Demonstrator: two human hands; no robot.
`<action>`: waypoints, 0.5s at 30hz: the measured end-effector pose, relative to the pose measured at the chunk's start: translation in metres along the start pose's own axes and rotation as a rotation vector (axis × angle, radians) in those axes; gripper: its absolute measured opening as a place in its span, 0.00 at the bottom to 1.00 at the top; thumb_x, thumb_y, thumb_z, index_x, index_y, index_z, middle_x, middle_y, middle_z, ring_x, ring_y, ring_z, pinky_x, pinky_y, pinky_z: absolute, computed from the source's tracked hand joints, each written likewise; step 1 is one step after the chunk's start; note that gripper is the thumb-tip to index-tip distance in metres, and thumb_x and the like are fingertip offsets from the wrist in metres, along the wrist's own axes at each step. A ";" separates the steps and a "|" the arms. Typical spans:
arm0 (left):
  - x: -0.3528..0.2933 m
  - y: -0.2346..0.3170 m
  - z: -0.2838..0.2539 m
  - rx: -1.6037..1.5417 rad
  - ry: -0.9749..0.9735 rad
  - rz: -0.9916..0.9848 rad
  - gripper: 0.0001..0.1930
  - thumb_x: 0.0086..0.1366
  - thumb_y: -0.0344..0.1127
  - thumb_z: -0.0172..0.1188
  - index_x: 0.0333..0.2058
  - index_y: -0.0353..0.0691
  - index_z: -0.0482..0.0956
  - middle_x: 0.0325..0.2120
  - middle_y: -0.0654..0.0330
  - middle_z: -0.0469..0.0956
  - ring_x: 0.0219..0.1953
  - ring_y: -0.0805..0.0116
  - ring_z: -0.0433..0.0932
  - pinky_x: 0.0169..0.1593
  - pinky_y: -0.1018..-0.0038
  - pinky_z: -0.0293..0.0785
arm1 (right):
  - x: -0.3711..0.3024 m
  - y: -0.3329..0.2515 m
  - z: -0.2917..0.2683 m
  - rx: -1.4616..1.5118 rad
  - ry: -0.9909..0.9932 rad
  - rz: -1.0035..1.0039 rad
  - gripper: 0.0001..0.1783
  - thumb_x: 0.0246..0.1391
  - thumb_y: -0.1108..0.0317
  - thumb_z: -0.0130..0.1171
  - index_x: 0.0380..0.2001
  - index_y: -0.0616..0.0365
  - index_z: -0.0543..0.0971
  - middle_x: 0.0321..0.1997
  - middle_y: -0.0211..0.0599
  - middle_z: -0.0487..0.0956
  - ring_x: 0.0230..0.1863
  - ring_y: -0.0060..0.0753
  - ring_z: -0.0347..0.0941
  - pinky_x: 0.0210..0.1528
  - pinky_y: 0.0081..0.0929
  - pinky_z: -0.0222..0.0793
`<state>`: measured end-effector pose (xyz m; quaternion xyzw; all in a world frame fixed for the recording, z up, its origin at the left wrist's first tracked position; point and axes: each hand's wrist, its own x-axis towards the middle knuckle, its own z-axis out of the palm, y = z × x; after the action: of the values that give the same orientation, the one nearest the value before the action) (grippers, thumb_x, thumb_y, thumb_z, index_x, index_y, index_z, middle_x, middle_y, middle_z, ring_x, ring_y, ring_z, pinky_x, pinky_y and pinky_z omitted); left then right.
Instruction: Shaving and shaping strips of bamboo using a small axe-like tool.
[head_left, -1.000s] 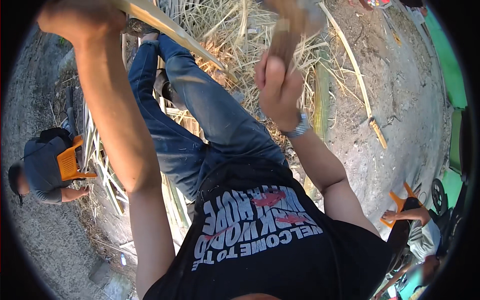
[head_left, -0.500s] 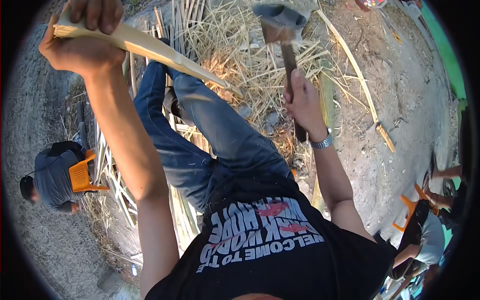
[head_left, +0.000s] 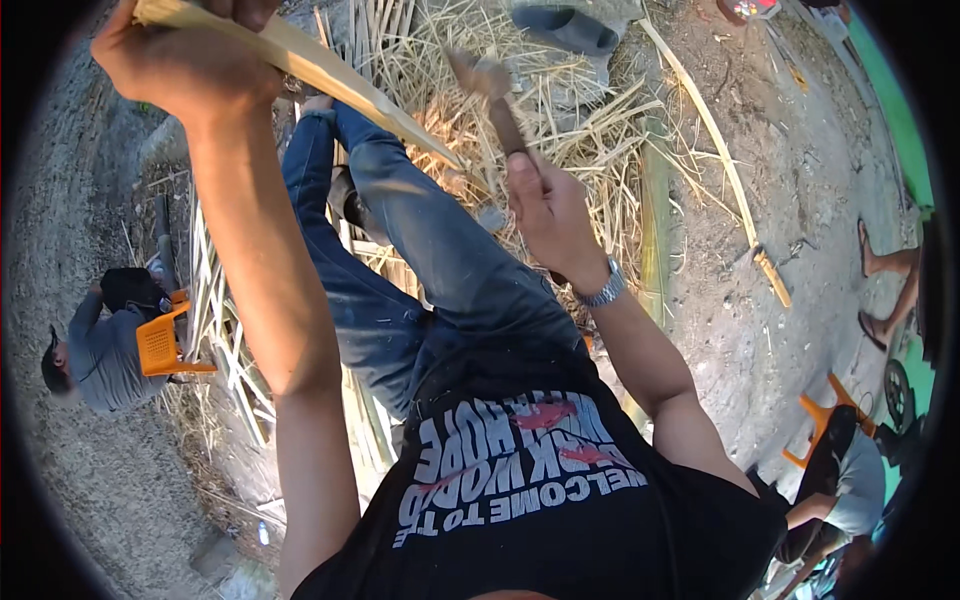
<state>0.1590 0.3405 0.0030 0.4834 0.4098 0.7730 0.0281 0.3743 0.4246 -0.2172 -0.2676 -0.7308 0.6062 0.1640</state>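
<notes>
My left hand (head_left: pixel 195 70), at the upper left, is closed around the thick end of a pale tapered piece of wood (head_left: pixel 340 88). The wood slants down to the right and its thin tip hangs over my knee. In my right hand (head_left: pixel 555 215) is a hatchet (head_left: pixel 508 122), gripped by its wooden handle. Motion smears the hatchet head, which is raised above the wood's tip and apart from it. The top edge of the view cuts off some left fingers.
Pale shavings (head_left: pixel 590 150) litter the ground between split strips (head_left: pixel 235 350) and a green bamboo pole (head_left: pixel 655 220). A dark slipper (head_left: pixel 565 28) lies beyond. A long curved stick (head_left: pixel 715 135) lies to the right. People sit left (head_left: pixel 110 350) and right (head_left: pixel 860 480) on orange chairs.
My right hand has swung the hatchet to the left and turned its head toward the wood. My left hand and the wood have shifted slightly right and up.
</notes>
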 end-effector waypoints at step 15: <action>-0.008 -0.012 -0.010 -0.110 0.023 0.017 0.22 0.72 0.53 0.47 0.21 0.50 0.61 0.13 0.70 0.57 0.12 0.76 0.54 0.19 0.77 0.54 | -0.008 0.094 -0.013 0.283 0.007 0.406 0.33 0.71 0.39 0.45 0.23 0.57 0.74 0.15 0.27 0.70 0.13 0.21 0.66 0.18 0.24 0.62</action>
<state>0.1513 0.3386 -0.0122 0.4757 0.3628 0.8001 0.0432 0.4060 0.4419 -0.3050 -0.3854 -0.5692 0.7222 0.0772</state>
